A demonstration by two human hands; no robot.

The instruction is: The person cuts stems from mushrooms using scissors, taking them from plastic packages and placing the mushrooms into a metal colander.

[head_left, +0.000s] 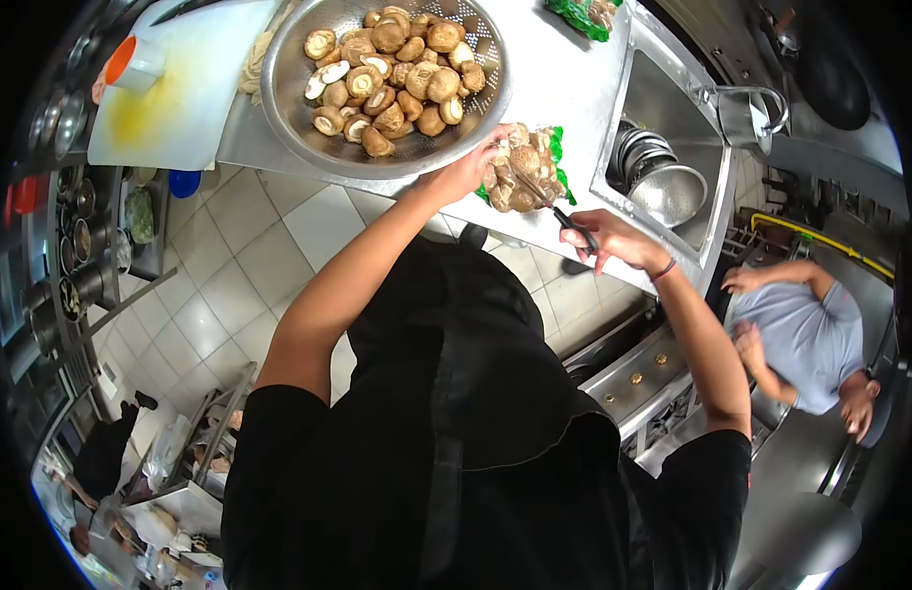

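My right hand (613, 241) is closed around the black handles of a pair of scissors (562, 214), whose blades lie over a clear and green plastic pack of brown mushrooms (525, 177). At the pack's left edge, my left hand (468, 175) grips the plastic; its fingertips are partly hidden. Just left of the pack stands a large metal colander (279, 113), holding many loose brown mushrooms (402, 74). Both the colander and the pack are on the steel counter (564, 74).
A metal sink (663, 93) with stacked strainers (669, 194) is on the right. Another green pack (589, 15) lies at the top. An orange-rimmed cup (134, 65) stands on a white cutting board (185, 108). A person in grey (805, 339) is at the right.
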